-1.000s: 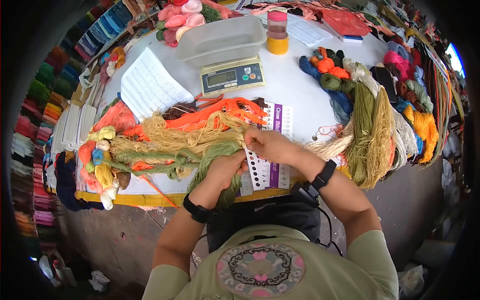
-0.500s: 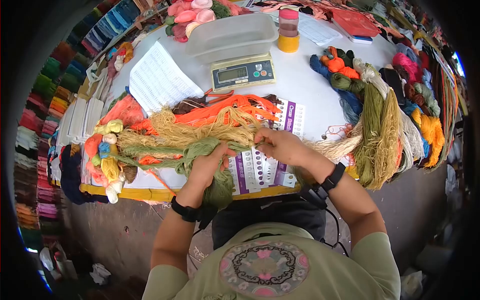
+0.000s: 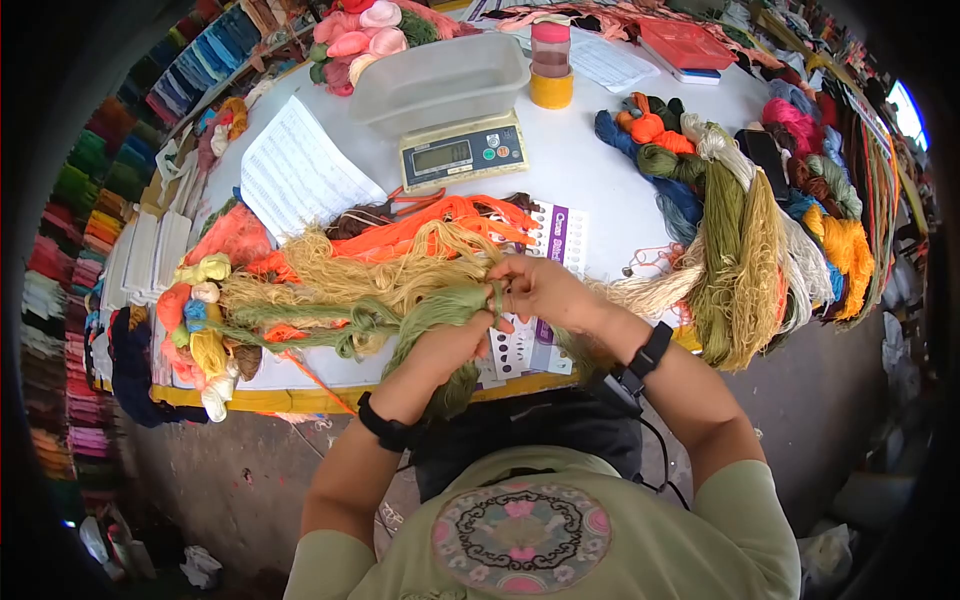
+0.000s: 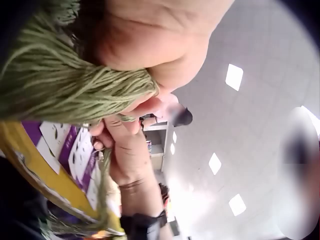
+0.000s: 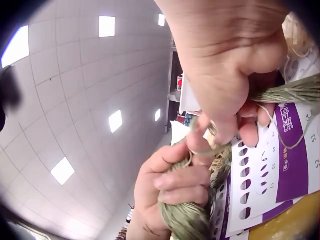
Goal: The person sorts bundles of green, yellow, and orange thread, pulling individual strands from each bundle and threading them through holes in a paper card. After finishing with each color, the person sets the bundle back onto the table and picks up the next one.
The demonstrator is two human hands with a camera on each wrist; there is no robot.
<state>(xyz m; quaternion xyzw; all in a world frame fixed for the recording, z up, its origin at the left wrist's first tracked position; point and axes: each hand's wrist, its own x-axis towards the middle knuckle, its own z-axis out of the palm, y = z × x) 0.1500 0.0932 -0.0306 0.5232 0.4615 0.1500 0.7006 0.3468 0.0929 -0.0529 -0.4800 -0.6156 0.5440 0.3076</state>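
The left hand (image 3: 452, 348) grips the green yarn (image 3: 445, 308), fingers curled round it; the right hand (image 3: 552, 294) pinches a strand from it. The yarn lies over the near side of the table (image 3: 612, 185), its yellow edge (image 3: 270, 399) close below the hands at 6 o'clock. From the hands, with 12 o'clock at the table's far side, tan yarn (image 3: 350, 275) and orange yarn (image 3: 405, 238) crowd 9 to 11. Cards (image 3: 566, 232) lie under and past the right hand, towards 1. White tabletop runs between the scale (image 3: 465, 155) at 12 and a yarn heap (image 3: 735, 240) at 2 to 3. Shelves (image 3: 85, 190) stand beyond, at 9 to 10; floor (image 3: 235, 470) shows at 7 to 8.
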